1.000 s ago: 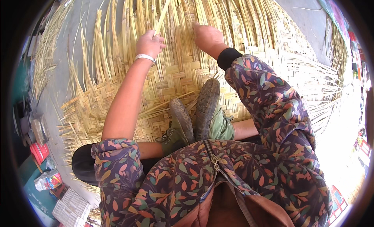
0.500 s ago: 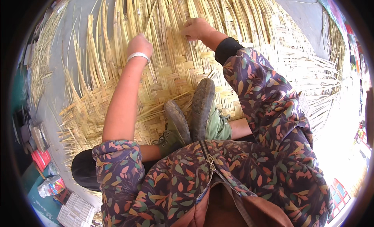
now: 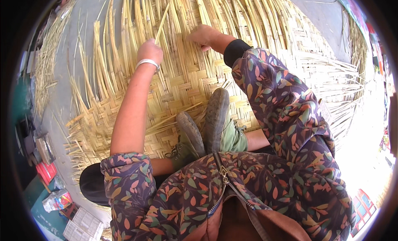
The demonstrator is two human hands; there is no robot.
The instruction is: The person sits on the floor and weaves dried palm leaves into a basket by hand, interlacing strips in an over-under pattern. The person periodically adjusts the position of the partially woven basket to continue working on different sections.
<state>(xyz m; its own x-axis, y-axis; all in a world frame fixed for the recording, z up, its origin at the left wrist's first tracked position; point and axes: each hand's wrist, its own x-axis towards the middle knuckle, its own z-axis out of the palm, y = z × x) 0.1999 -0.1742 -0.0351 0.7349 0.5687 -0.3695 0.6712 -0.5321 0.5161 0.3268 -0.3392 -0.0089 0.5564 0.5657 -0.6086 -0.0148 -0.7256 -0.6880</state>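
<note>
A large woven mat of pale yellow split-reed strips (image 3: 195,81) lies on the floor around me, its far part a fan of long loose strips. My left hand (image 3: 150,52), with a white bracelet at the wrist, is closed on a reed strip (image 3: 162,25) that slants up from the fist. Over the loose strips right of it, my right hand (image 3: 204,37) is bent down with its fingers curled. Its fingertips are blurred against the reeds, so what they pinch, if anything, cannot be made out.
My green shoes (image 3: 217,121) rest on the mat's near part. Bundles of loose reeds (image 3: 44,75) lie along the left floor, with more at the far right. A red item (image 3: 46,171), a plastic bag (image 3: 58,200) and a printed sheet (image 3: 83,226) sit at lower left.
My right hand has shifted a little to the left and nearer to me, turning downward. My left hand stays almost in place, its strip now standing out more clearly.
</note>
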